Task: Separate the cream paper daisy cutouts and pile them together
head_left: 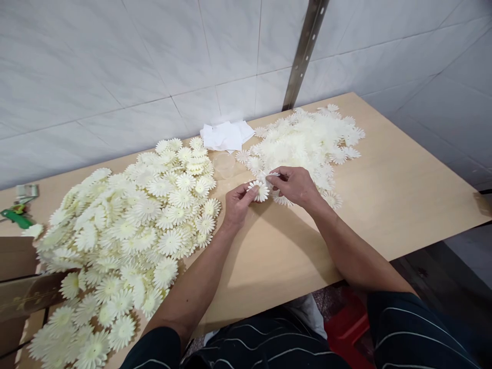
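Over the middle of the wooden table [400, 184], my left hand [236, 206] pinches a white artificial flower [262, 191] between thumb and fingers. Close beside it, my right hand [299, 187] is closed on a thin white flower petal piece [273, 176], partly covered by the fingers. The two pieces are very near each other; whether they touch I cannot tell. To the left lies a big heap of cream-white flowers [144, 207]. Behind my right hand spreads a second heap of flat white petal pieces [303, 141].
White papers [226, 136] lie by the wall, with a clear round dish [224, 164] in front. A green-handled tool [17, 219] and a cardboard box [17, 256] are at far left. A metal upright [306, 51] stands behind the table. A red stool [348, 320] shows below the edge.
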Demonstrator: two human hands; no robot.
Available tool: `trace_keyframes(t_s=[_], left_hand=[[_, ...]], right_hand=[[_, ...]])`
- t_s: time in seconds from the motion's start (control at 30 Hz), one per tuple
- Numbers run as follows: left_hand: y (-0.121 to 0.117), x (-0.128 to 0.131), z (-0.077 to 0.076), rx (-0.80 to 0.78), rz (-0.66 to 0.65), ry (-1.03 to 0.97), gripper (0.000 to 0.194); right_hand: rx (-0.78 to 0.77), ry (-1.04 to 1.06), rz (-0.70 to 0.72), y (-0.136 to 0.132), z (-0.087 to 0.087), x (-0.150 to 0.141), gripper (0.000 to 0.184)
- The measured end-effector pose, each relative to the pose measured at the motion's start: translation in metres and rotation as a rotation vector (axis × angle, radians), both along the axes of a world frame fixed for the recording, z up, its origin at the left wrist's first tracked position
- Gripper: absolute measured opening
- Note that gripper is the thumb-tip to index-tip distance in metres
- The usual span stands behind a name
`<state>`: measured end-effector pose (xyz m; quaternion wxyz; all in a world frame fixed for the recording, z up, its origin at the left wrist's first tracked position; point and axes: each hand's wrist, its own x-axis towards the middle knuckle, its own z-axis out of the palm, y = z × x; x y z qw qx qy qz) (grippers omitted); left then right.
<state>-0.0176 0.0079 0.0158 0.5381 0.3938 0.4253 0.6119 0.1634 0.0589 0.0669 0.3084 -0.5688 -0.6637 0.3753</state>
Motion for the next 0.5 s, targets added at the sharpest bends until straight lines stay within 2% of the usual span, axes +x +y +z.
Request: trace_keyframes(t_s=[0.17, 0.33, 0.5], left_hand=[[-0.002, 0.002, 0.003, 0.001, -0.027, 0.091, 0.055], [0.0, 0.0, 0.001, -0.031, 0.028, 0.092, 0.054], [0.003, 0.0, -0.001, -0.053, 0.055, 0.033, 0.056]], right_hand=[[0.014, -0.003, 0.047, -0.003, 0.006, 0.001, 0.025], [0.002, -0.032, 0.108, -0.005, 0.013, 0.002, 0.045], [-0.042, 0.012, 0.128, -0.006, 0.014, 0.001, 0.044]])
